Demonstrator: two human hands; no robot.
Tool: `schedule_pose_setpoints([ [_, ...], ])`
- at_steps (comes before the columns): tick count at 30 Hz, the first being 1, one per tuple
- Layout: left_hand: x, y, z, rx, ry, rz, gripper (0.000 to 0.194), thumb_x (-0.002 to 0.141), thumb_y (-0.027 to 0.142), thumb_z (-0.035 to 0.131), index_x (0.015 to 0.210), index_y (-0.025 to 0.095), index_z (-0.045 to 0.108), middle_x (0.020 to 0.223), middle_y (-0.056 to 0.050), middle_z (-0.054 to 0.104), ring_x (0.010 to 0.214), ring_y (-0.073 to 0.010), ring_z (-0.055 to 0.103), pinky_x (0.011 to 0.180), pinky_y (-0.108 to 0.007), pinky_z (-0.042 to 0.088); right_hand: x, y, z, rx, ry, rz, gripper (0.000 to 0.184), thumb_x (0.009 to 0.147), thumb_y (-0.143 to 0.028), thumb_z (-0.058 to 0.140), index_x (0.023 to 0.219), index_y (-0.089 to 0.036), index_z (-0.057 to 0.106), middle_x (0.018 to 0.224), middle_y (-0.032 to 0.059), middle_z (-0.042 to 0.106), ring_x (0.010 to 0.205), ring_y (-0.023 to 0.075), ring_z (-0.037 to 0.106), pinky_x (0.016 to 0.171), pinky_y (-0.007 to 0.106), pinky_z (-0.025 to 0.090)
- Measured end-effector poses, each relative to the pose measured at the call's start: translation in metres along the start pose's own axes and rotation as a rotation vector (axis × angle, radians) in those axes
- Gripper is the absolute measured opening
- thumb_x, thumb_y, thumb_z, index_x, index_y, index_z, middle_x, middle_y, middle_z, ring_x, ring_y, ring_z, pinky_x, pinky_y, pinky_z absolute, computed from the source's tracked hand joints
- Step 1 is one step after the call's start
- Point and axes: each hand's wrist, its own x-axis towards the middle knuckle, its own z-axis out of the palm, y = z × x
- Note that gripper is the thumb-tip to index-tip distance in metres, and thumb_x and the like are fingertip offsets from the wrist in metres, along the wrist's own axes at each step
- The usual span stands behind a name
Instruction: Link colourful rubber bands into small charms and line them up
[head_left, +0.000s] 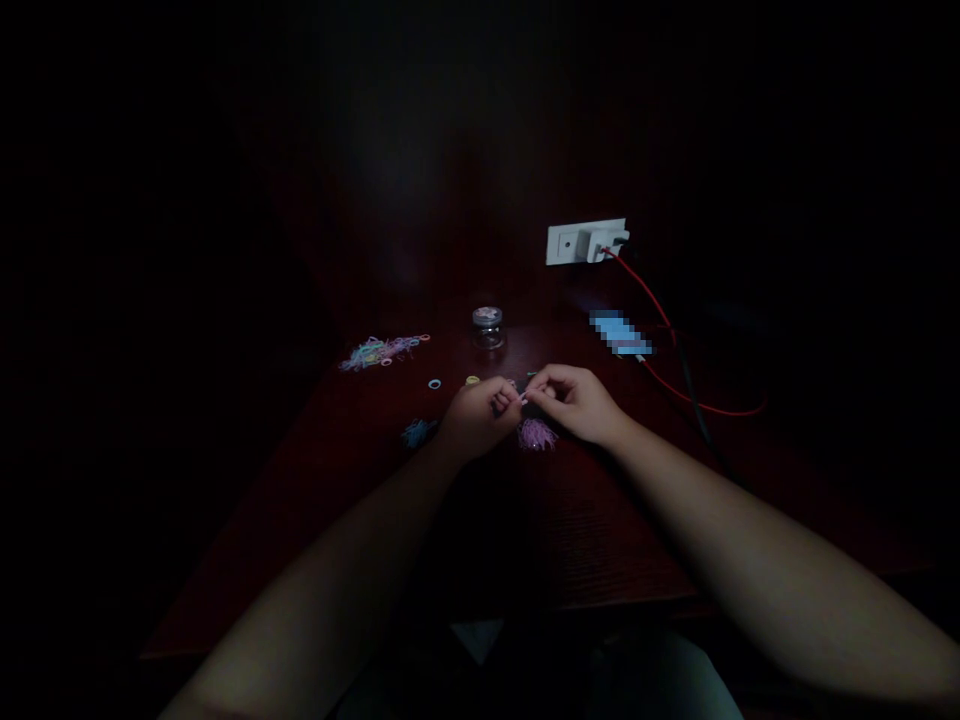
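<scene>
Though dim, a thin band (523,398) (pale pink).

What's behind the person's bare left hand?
Just past the left hand, a small yellow ring shows; farther back stands a clear round jar with a patterned lid. Whatever the hand covers can't be seen.

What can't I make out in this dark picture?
All in the head view:
Pink strand between left hand and right hand: fingers partly cover it, and it is tiny.
Jar: too dark to tell what, if anything, is inside.
Blue slab: its face is blurred into blocks.
Mixed pile: too small and tangled to count.
Dark cable: lower end lost in shadow.
Left forearm: cut off by the bottom edge.
</scene>
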Motion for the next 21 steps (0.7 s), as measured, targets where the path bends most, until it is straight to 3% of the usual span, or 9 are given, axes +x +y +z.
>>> schedule_pose_setpoints([
  [4,-0.0005,0.0004,0.0001,-0.042,-0.040,-0.003,0.009,0.078,0.023,0.056,0.072,0.017,0.057,0.062,0.003,0.057,0.054,-0.0075,0.049,0.051,-0.019,0.038,-0.0014,-0.0045,-0.0018,-0.020,-0.036,0.000,0.022,0.078,-0.034,0.065,0.087,-0.013,0.067,0.060,-0.0017,0.052,0.051,0.0088,0.042,0.049,0.022,0.033],
  [16,0.0002,0.0029,-0.0016,0.002,-0.026,-0.023,0.007,0.078,0.020,0.055,0.073,0.017,0.059,0.063,0.002,0.058,0.055,-0.0084,0.050,0.052,-0.019,0.040,-0.0005,-0.0036,-0.0017,-0.093,-0.003,-0.031,0.019,0.082,-0.031,0.060,0.081,-0.013,0.066,0.067,0.0026,0.061,0.056,0.0107,0.047,0.053,0.023,0.038],
  [21,-0.0008,0.0031,-0.0028,0.005,-0.015,-0.026,0.010,0.080,0.023,0.055,0.074,0.017,0.061,0.063,0.002,0.059,0.056,-0.0088,0.051,0.053,-0.020,0.041,0.0004,-0.0001,-0.0026,-0.079,0.070,-0.019,0.018,0.082,-0.032,0.060,0.082,-0.014,0.063,0.069,0.0022,0.060,0.059,0.0112,0.050,0.056,0.024,0.039],
])
